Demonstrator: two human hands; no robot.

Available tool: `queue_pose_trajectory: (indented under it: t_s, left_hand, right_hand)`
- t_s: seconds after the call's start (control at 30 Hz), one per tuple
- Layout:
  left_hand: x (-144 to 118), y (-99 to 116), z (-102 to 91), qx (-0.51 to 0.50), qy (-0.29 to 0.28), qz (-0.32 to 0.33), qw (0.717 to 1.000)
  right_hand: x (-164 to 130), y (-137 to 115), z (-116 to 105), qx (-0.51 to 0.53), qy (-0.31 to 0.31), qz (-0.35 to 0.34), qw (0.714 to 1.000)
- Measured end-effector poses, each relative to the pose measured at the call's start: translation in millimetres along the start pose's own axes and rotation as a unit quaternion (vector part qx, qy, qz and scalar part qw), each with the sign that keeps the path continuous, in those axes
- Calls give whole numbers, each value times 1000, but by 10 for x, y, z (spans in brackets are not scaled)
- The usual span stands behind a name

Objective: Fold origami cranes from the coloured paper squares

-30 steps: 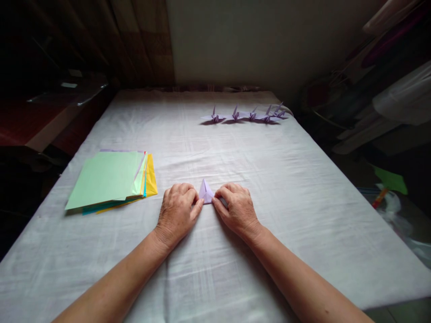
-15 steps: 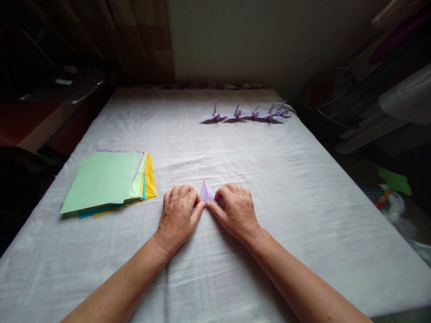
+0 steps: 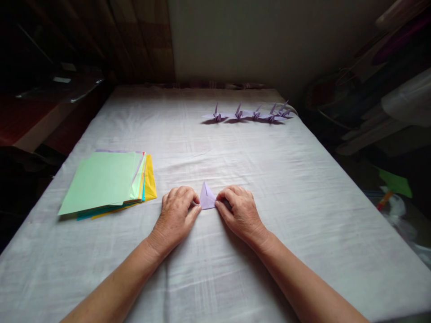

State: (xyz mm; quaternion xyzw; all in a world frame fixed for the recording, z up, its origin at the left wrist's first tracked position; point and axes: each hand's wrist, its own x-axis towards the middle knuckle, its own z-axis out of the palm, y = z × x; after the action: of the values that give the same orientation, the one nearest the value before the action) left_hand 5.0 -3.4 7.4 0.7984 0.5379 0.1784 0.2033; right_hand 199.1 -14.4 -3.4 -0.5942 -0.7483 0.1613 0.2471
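A white cloth covers the bench (image 3: 303,215). At centre, the left hand (image 3: 177,215) and right hand (image 3: 240,213) pin a folded lilac paper (image 3: 206,197) flat, fingers pressing its lower corners; they have spread apart since a moment ago, baring more triangle. At ten o'clock lies a coloured paper stack (image 3: 104,181); at one o'clock, far off, stand lilac cranes (image 3: 251,113).

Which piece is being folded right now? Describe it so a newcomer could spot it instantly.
On the white cloth-covered table, look at the near middle, between the left hand and right hand. The small folded lilac triangle there lies flat, unlike the finished lilac cranes lined up at the far edge.
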Motion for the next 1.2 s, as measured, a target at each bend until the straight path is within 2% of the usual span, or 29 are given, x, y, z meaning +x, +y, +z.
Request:
queue_pose_trajectory:
  t_s: [0.2, 0.4, 0.63, 0.8, 1.07, 1.2]
  left_hand:
    - [18, 30, 4, 6, 3, -10, 1000]
    - [12, -29, -35, -18, -15, 7, 1000]
    - [12, -72, -47, -32, -12, 15, 999]
    - [-6, -92, -35, -38, 1, 30, 999]
    - [-37, -141, -38, -62, 26, 57, 996]
    - [-60, -156, -14, -71, 66, 81, 992]
  right_hand:
    - [21, -78, 48, -64, 15, 11, 998]
    - [20, -13, 17, -18, -4, -8, 1000]
    - [5, 2, 12, -10, 8, -32, 999]
    - [-16, -29, 22, -2, 27, -72, 997]
    - [-16, 16, -2, 35, 92, -132, 986]
    - [-2, 1, -73, 87, 91, -125, 984]
